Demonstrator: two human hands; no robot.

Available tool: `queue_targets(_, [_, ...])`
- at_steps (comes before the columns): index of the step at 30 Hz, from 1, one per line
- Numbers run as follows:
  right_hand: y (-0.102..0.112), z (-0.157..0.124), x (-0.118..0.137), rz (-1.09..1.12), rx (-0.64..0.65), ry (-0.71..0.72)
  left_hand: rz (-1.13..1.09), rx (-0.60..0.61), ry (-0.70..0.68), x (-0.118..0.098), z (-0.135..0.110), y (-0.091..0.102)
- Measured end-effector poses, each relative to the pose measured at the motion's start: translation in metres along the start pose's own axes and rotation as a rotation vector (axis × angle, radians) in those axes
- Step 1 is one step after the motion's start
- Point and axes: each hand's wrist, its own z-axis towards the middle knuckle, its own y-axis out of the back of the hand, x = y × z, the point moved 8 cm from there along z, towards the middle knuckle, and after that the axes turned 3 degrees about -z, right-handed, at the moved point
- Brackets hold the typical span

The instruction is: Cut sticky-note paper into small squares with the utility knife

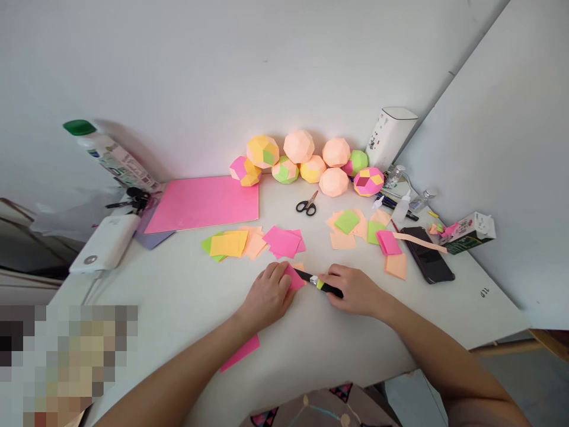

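Observation:
My right hand (353, 290) is closed round the black and yellow-green handle of a utility knife (326, 287), whose dark blade points left. The blade tip meets the edge of a small pink piece of paper (294, 279). My left hand (270, 293) grips that pink paper, fingers bent over it, and partly hides it. Just beyond the hands lie loose pink sheets (283, 242), yellow sheets (228, 244) and peach sheets (254, 242). Another pink sheet (241, 353) sticks out from under my left forearm.
Scissors (307, 204) lie farther back, below several paper polyhedron balls (299, 147) along the wall. A large pink sheet (204, 204) and a white device (104, 243) are at left. To the right are a phone (427, 255), a glue bottle (402, 207) and a carton (469, 233).

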Motion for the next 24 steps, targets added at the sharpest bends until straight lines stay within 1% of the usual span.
queue_targets(9, [-0.003,0.006,0.002,-0.052,-0.014,-0.011,0.023,-0.006,-0.018,-0.001,0.001,0.002])
queue_targets(24, [-0.006,0.012,0.006,-0.070,-0.024,-0.035,-0.006,0.011,-0.049,-0.004,0.003,0.002])
